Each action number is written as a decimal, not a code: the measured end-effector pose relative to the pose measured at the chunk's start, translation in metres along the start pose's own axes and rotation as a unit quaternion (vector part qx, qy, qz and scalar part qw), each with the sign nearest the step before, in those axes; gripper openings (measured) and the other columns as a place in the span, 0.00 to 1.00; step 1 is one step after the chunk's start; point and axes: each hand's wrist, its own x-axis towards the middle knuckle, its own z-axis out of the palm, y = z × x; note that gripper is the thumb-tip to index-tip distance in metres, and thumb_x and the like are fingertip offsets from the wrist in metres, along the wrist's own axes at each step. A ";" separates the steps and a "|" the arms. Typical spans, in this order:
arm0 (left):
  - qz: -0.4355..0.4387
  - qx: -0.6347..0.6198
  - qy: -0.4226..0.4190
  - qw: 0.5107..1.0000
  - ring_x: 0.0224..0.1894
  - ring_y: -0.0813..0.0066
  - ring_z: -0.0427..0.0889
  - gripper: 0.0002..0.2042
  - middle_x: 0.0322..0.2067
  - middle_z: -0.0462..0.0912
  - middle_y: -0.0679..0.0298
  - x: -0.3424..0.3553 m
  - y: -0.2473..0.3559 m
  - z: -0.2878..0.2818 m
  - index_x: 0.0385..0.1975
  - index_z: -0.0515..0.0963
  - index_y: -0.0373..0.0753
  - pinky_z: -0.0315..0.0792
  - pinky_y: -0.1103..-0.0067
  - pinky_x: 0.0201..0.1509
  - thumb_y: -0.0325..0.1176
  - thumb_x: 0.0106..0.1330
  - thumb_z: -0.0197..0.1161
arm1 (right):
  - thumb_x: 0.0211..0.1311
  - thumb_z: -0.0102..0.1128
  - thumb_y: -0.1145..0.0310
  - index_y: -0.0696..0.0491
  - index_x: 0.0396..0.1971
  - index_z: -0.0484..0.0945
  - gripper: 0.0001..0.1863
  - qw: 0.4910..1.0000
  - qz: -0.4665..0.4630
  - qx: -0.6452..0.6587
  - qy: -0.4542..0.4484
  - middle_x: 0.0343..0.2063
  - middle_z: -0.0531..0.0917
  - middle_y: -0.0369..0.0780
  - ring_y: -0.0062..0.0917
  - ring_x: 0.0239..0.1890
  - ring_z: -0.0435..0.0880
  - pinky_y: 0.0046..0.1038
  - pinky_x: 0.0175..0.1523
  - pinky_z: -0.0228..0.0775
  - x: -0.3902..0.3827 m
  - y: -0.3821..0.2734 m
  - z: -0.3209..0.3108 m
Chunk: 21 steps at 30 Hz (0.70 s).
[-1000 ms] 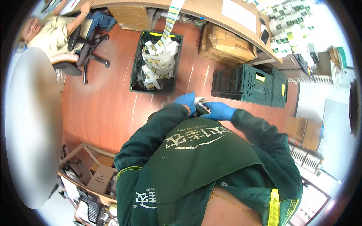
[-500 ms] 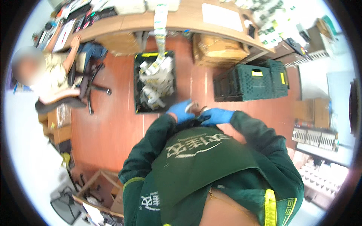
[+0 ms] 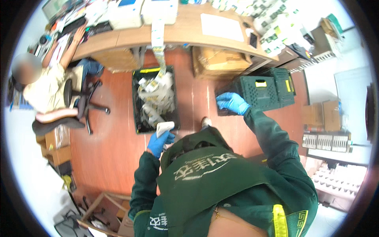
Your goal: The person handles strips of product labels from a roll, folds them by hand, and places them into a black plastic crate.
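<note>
My left hand, in a blue glove, is closed around a small white folded or rolled piece whose kind I cannot make out. It is beside the near edge of a dark green crate on the floor. Inside that crate lies a heap of crumpled white printed label strips. My right hand, also gloved in blue, reaches out to the right with its fingers loosely stretched and nothing visible in them. It appears in front of the left side of a dark green crate with a yellow label.
A long printed strip hangs from the wooden desk into the crate of strips. Cardboard boxes stand under the desk. A person sits at the left on an office chair. A second green crate stands at the right.
My hands were together in front of my apron; now they are apart. The left has moved left with the white piece, the right outward toward the green crates.
</note>
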 end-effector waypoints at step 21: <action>0.000 -0.255 0.078 0.964 0.32 0.71 0.77 0.21 0.31 0.77 0.61 0.120 0.118 0.230 0.55 0.64 0.33 0.73 0.75 0.40 0.37 0.65 0.52 | 0.34 0.68 0.40 0.64 0.59 0.53 0.57 0.872 0.196 -0.233 0.384 0.47 0.73 0.55 0.44 0.50 0.73 0.36 0.54 0.66 0.232 0.040 -0.368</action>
